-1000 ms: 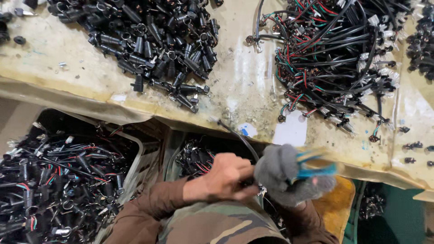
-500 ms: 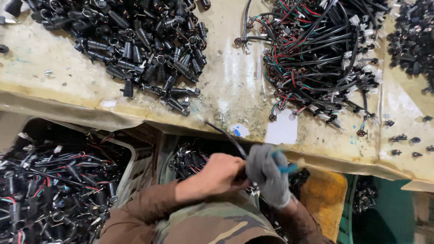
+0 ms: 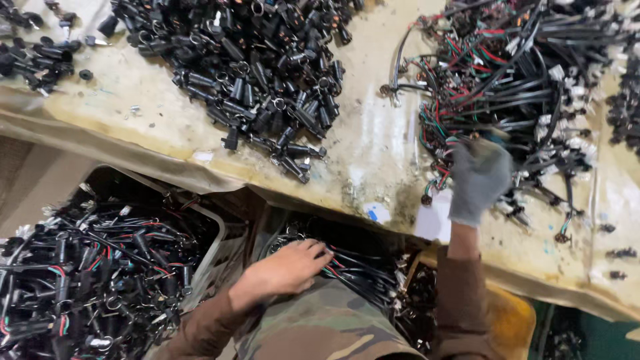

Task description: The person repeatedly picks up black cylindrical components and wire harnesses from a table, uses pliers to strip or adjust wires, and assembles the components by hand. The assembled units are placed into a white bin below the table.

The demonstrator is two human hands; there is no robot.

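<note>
The gloved right hand (image 3: 479, 179) reached out over the worn workbench (image 3: 373, 153), fingers curled down into the near edge of the tangle of black leads with red and green wires (image 3: 527, 80); whether it had closed on one I could not tell. The bare left hand (image 3: 288, 268) lay flat, fingers loosely spread, on the cable bundles in the crate (image 3: 353, 267) just below the bench's front edge. Left of that tangle, on the benchtop, sat a heap of black plugs (image 3: 267, 73). To my eye, pinching a single lead near its connector would free it cleanly.
</note>
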